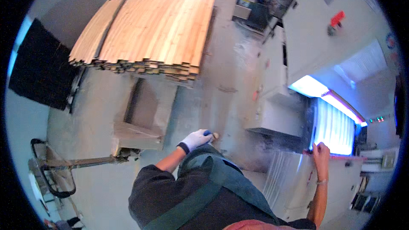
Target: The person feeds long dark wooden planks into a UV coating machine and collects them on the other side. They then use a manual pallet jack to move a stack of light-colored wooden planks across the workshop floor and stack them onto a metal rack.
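My left hand (198,139), in a white glove with blue fingertips and a dark cuff, is closed in front of my green apron (200,166). A small tan piece (215,136) shows at its fingertips; its kind is too small to tell. On the right, my bare right hand (321,149) is raised to the near edge of a brightly lit machine opening (334,121). Its fingers are bent together at that edge, and whatever they may hold cannot be made out. A thin band circles the right wrist.
A strapped stack of wooden boards (162,30) lies at the far left. Nearer is a pallet jack (138,136) with a black loop handle (53,168). A large pale machine (277,110) stands along the right. A black sheet (40,66) hangs at the left wall.
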Available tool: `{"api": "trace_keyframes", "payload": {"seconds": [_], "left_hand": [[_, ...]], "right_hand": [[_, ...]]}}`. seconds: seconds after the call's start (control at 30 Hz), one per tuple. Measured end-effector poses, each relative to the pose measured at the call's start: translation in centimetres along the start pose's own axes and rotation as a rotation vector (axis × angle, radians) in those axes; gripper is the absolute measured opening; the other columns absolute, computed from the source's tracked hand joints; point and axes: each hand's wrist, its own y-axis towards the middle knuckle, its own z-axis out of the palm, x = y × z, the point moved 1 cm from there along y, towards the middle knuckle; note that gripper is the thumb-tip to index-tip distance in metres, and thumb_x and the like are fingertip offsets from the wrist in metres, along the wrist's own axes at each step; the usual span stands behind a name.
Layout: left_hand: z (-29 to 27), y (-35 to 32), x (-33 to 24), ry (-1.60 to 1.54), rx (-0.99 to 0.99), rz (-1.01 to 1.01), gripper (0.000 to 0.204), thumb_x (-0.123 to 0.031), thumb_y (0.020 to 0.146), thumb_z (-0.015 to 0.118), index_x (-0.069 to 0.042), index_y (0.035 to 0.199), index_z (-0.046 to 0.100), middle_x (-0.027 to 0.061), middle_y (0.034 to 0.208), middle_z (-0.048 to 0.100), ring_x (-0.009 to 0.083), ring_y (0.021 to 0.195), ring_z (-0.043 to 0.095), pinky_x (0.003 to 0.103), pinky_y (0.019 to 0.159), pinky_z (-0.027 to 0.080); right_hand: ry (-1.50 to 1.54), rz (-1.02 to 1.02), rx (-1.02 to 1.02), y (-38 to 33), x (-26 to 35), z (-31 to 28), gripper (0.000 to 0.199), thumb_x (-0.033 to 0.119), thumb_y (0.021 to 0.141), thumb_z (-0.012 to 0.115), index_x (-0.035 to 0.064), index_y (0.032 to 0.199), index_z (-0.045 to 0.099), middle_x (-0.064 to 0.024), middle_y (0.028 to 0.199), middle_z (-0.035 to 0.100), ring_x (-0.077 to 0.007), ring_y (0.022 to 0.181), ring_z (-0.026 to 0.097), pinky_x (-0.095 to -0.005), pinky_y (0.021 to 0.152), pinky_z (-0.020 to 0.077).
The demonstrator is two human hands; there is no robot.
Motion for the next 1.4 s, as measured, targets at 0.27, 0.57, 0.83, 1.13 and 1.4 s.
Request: {"api": "trace_keyframes", "payload": {"seconds": [0.27, 0.57, 0.83, 1.13, 1.4], "left_hand": [[5.1, 3.8, -7.4, 0.086, 0.084, 0.31, 0.041, -0.033, 0.097, 0.062, -0.007, 0.128, 0.064, 0.0164, 0.131, 0.065, 0.0302, 0.122, 0.062, 0.04, 0.105, 0.047], [11.8, 3.3, -43.9, 0.104, 0.383, 1.368, 0.06, -0.021, 0.09, 0.066, -0.003, 0.144, 0.047, 0.0239, 0.148, 0.044, 0.043, 0.14, 0.039, 0.051, 0.117, 0.032], [25.9, -4.0, -57.0, 0.025, 1.089, 2.105, 0.071, -0.028, 0.072, 0.079, -0.007, 0.136, 0.056, 0.0191, 0.135, 0.055, 0.0388, 0.138, 0.044, 0.06, 0.121, 0.019], [30.8, -15.7, -62.4, 0.274, 1.124, 2.419, 0.056, -0.037, 0.084, 0.062, 0.0, 0.126, 0.061, 0.0256, 0.121, 0.055, 0.0447, 0.118, 0.053, 0.053, 0.103, 0.04], [35.0, -17.9, -59.9, 0.221, 1.377, 2.382, 0.057, -0.019, 0.075, 0.066, -0.001, 0.128, 0.06, 0.0242, 0.121, 0.055, 0.0463, 0.121, 0.049, 0.056, 0.104, 0.038]], "right_hand": [[0.04, 0.107, 0.03, -2.5, 5.3, -7.3, 0.04, 0.032, 0.097, 0.061, -0.0024, 0.075, 0.062, -0.0227, 0.069, 0.061, -0.0366, 0.062, 0.059, -0.0456, 0.063, 0.0451], [0.037, 0.177, -0.481, -15.4, 8.1, -16.1, 0.028, 0.012, 0.089, 0.072, 0.0034, 0.068, 0.055, -0.0123, 0.063, 0.049, -0.0287, 0.056, 0.047, -0.0414, 0.055, 0.0368], [-0.089, 0.303, -1.001, -25.8, 7.8, -15.3, 0.039, 0.011, 0.087, 0.074, 0.0044, 0.06, 0.047, -0.0076, 0.058, 0.04, -0.0245, 0.052, 0.042, -0.0399, 0.052, 0.0334], [0.031, 0.446, -1.393, -34.7, 8.0, -16.5, 0.03, 0.023, 0.09, 0.074, 0.0036, 0.072, 0.06, -0.005, 0.062, 0.054, -0.0212, 0.061, 0.05, -0.0362, 0.065, 0.0399], [-0.448, 0.828, -1.596, -37.5, 14.4, -9.8, 0.011, 0.009, 0.084, 0.073, 0.0031, 0.088, 0.065, -0.0082, 0.086, 0.062, -0.0255, 0.085, 0.059, -0.0371, 0.079, 0.0442]]}}
